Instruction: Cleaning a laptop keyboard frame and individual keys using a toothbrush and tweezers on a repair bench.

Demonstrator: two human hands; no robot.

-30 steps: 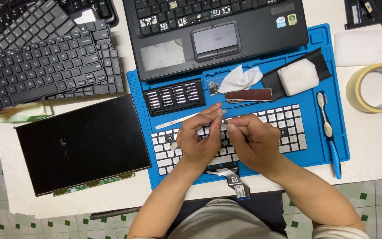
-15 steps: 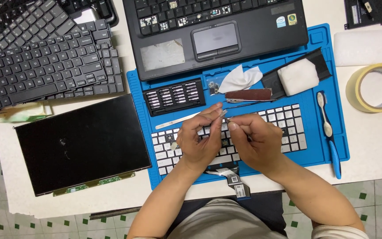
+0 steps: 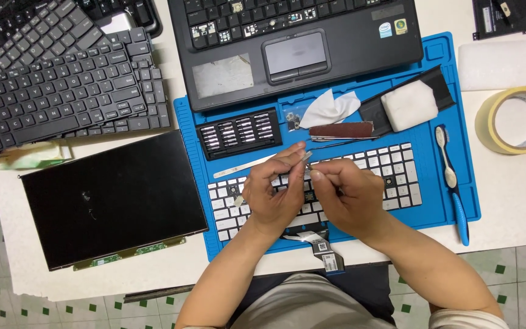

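- left hand [image 3: 275, 195] and right hand [image 3: 351, 198] pinch a tiny part, probably a key cap [image 3: 307, 157], fingers closed on it above the white keyboard [image 3: 391, 173].
- a slip could drop it among the keys or off the blue mat [image 3: 439, 210].
- too hard a squeeze may snap its clips.

1. Hands: 2, left hand [image 3: 273, 194] and right hand [image 3: 347, 196].
2. Loose black keyboards [image 3: 62, 91]: at least 2, stacked, exact count unclear.
3. White keyboard [image 3: 391, 173]: 1.
4. Laptop [image 3: 299, 42]: 1.
5. Bare screen panel [image 3: 114, 198]: 1.
6. Tape roll [image 3: 518, 120]: 1.
7. Toothbrush [image 3: 453, 183]: 1.
8. Blue mat [image 3: 439, 61]: 1.
9. Bit set [image 3: 238, 133]: 1.
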